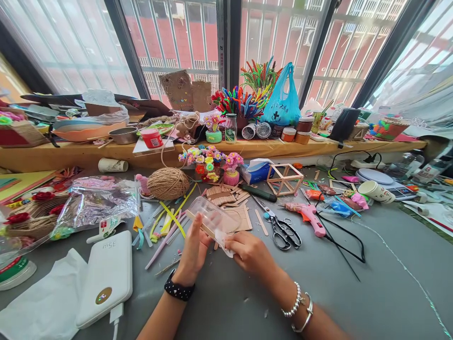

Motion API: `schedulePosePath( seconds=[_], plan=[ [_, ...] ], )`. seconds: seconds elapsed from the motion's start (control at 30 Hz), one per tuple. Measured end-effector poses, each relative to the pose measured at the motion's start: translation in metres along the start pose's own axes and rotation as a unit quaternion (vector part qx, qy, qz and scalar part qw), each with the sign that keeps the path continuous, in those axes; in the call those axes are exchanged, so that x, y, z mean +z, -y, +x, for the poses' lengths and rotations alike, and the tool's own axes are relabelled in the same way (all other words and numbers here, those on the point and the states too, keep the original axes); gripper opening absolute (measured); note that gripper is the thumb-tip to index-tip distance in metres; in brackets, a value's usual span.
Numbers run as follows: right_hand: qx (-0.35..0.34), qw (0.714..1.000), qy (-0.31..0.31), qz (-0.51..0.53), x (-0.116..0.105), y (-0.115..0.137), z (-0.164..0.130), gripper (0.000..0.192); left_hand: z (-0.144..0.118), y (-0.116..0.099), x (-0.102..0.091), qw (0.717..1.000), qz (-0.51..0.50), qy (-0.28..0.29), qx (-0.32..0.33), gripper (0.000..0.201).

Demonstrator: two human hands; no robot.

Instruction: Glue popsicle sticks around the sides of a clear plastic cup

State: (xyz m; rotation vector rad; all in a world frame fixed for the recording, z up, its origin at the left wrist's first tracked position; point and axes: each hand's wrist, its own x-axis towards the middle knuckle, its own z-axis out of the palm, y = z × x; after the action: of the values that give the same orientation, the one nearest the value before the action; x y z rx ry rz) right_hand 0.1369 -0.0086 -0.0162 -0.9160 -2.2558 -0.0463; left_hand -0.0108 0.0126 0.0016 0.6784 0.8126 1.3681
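Above the middle of the grey table, my left hand [196,248] grips a clear plastic box [214,215] by its left side, thumb along the near edge. The box is tilted, and a light brown strip shows along its near edge. My right hand [247,252] pinches a crumpled white tissue [223,241] against the box's near right corner. Behind the box lie craft sticks, some joined into a flat panel [244,218]. A loose craft stick [262,223] and scissors [279,226] are to the right of the box.
A pink glue gun [307,216] with a black cable lies right of the scissors. Behind stand a stick cube frame [286,179] and a twine ball [168,183]. A white power bank [106,278] and white tissue [46,297] lie left. A crowded ledge [88,153] runs along the windows.
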Motion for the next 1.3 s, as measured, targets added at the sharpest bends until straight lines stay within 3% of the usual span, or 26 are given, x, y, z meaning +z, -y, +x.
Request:
schedulePosePath(
  seconds=[0.23,0.33,0.43,0.53,0.8,0.93,1.1,1.2,1.3],
  plan=[
    [0.031,0.993,-0.108,0.039,-0.005,0.001,-0.002,0.029,-0.005,0.004,0.004,0.999,0.024,-0.007,0.025,0.046],
    [0.046,0.99,-0.133,0.005,-0.01,0.001,-0.002,0.029,-0.005,0.004,0.006,1.0,0.009,0.001,-0.005,0.044],
    [0.012,0.992,-0.109,-0.06,-0.009,0.0,-0.001,0.024,-0.004,0.006,0.005,0.999,-0.001,0.019,-0.037,0.042],
    [-0.009,0.991,-0.07,-0.112,-0.003,-0.002,0.0,0.023,-0.002,0.009,0.004,0.999,-0.001,0.027,-0.028,0.04],
    [0.03,0.993,-0.044,-0.104,0.007,-0.005,-0.001,0.028,-0.002,0.011,0.006,1.0,0.01,-0.003,0.01,0.046],
    [0.078,0.996,-0.009,-0.048,0.008,-0.003,-0.003,0.028,-0.002,0.011,0.005,1.0,0.018,-0.01,0.013,0.046],
    [0.151,0.981,0.009,0.119,0.004,0.005,-0.001,0.038,0.001,0.011,0.001,0.999,0.023,-0.005,0.029,0.043],
    [0.209,0.948,0.001,0.242,0.003,0.007,0.001,0.043,0.001,0.009,0.001,0.999,0.024,-0.012,0.028,0.043],
    [0.29,0.895,-0.014,0.34,0.004,0.009,0.003,0.036,0.0,0.006,0.004,0.999,0.029,-0.007,0.017,0.047]
  ],
)
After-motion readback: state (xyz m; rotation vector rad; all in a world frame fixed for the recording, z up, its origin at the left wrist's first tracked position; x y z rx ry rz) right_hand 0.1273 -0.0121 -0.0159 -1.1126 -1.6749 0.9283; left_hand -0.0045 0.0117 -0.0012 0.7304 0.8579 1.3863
